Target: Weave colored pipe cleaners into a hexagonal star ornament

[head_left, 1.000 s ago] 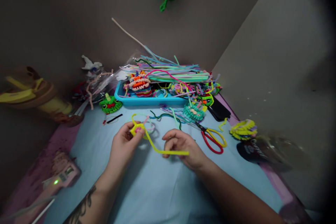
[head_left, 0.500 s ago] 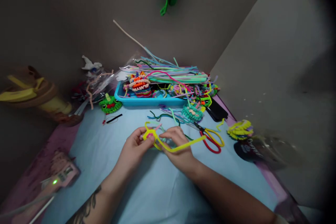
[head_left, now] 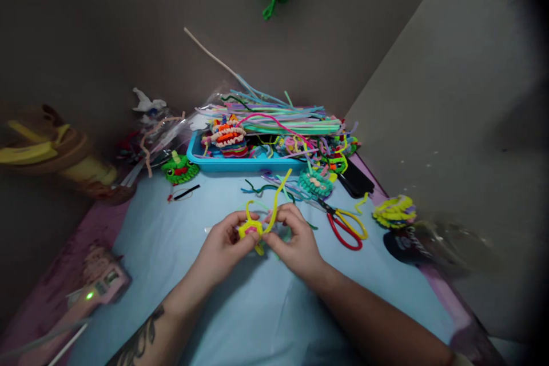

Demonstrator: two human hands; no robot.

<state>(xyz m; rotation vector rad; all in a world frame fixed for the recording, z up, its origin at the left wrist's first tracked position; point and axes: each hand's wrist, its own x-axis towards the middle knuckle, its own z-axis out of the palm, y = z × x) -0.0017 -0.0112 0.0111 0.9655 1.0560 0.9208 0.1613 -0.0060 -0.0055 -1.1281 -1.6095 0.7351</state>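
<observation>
White lettering on a dark item [head_left: 403,247] at 3 o'clock seems to begin "Co"; blur hides the rest from us. At the center, just short of a blue tray [head_left: 253,167], our left hand [head_left: 223,243] grips a small yellow-and-pink woven piece [head_left: 251,229] between thumb and fingers, while our right hand [head_left: 300,246] pinches the low end of its long yellow stem [head_left: 282,190], which points to 1 o'clock. The tray, at 12 o'clock, is heaped with pastel fuzzy stems [head_left: 295,124] and woven figures, among them an orange-and-peach one [head_left: 228,137]. A teal figure [head_left: 315,184] sits just outside its near right corner. Red-and-yellow-handled scissors [head_left: 345,234] lie at 3 o'clock, a black slab [head_left: 355,179] at 2, a green big-eyed figure [head_left: 180,170] at 10. Beneath us spreads a pale blue cloth [head_left: 274,309] over a pinkish tabletop [head_left: 103,223]; a green light glows on a pink device [head_left: 114,280] between 8 and 9. Gray walls [head_left: 364,11] meet behind.
</observation>
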